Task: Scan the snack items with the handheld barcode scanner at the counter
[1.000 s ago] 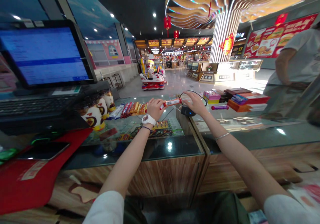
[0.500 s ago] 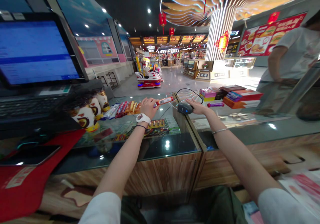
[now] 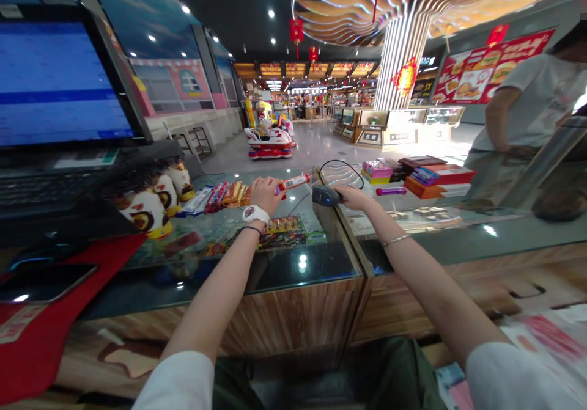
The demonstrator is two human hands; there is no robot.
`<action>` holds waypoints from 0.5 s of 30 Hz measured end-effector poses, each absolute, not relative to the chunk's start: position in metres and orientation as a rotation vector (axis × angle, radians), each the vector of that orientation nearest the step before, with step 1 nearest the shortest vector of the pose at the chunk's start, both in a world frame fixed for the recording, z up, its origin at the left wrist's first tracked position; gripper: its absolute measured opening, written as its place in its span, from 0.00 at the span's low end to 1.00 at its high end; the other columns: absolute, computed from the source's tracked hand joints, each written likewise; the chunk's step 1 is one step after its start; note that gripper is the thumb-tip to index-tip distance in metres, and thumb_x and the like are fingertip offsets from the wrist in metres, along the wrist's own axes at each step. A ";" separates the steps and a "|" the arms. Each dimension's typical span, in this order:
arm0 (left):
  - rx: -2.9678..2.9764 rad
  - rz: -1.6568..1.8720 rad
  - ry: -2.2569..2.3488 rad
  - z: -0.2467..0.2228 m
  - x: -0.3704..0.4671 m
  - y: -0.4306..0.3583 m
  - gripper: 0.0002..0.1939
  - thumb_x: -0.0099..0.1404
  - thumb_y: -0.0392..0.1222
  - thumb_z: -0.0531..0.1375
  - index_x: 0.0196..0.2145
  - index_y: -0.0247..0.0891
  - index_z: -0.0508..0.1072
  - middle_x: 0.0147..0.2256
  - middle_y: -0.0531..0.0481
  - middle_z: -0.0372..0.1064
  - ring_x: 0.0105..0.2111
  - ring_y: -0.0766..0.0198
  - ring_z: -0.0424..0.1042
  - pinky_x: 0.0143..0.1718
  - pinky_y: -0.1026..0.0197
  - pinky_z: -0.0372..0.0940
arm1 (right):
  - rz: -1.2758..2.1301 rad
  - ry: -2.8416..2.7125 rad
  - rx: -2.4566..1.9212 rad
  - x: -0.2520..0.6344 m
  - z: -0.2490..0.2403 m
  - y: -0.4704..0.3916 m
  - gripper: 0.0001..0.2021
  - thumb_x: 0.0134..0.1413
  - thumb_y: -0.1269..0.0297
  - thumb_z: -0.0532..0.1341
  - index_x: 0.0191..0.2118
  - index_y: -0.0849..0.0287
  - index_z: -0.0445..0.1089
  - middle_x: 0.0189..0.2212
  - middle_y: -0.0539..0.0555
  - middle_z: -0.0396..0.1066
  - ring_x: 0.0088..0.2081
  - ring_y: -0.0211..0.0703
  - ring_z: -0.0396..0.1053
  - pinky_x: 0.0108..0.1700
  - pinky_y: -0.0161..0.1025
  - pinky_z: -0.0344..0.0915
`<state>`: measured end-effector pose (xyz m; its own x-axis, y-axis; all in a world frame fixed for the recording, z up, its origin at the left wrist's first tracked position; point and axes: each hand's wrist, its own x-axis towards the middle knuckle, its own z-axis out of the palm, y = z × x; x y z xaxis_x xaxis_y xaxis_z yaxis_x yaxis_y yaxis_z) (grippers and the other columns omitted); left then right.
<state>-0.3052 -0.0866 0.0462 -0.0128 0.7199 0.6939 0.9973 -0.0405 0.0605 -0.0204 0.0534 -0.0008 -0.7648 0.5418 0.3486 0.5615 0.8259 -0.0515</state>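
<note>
My left hand (image 3: pixel 265 194), with a white watch on its wrist, has its fingers closed on a red and white tube of candy (image 3: pixel 294 182) above the glass counter (image 3: pixel 293 275). To its right, my right hand (image 3: pixel 351 197) is wrapped round the back of a black scanner (image 3: pixel 326 195), whose head points toward the tube. A cable loops behind the scanner. A row of colourful snack packets (image 3: pixel 225 196) lies just left of my left hand. Right of my right hand is a purple tube (image 3: pixel 391 191) on the glass.
Cups with cartoon faces (image 3: pixel 149 213) stand at the left by a monitor (image 3: pixel 64 86) and keyboard. Stacked boxes (image 3: pixel 440 179) sit at the right. A phone (image 3: pixel 50 281) rests on red cloth at the left. A person (image 3: pixel 532 104) stands across the counter at the right.
My right hand has closed round the scanner, its fingers spread out before. The scanner has moved slightly left, nearer the tube. The view has shifted a little.
</note>
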 end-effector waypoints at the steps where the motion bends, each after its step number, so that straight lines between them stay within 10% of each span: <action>1: -1.796 -0.788 -1.790 0.046 -0.306 -0.087 0.09 0.63 0.42 0.64 0.43 0.45 0.77 0.41 0.47 0.75 0.46 0.50 0.71 0.57 0.46 0.59 | -0.067 -2.647 -0.829 -0.022 0.002 0.051 0.27 0.54 0.76 0.60 0.61 0.61 0.63 0.56 0.62 0.72 0.57 0.52 0.69 0.58 0.52 0.63; 15: -1.723 -0.784 -1.850 0.048 -0.313 -0.092 0.07 0.64 0.41 0.64 0.41 0.43 0.76 0.41 0.46 0.74 0.45 0.51 0.71 0.55 0.48 0.60 | 0.274 -2.303 -0.477 -0.053 0.037 -0.001 0.20 0.61 0.57 0.60 0.55 0.61 0.67 0.50 0.62 0.74 0.51 0.54 0.72 0.53 0.50 0.67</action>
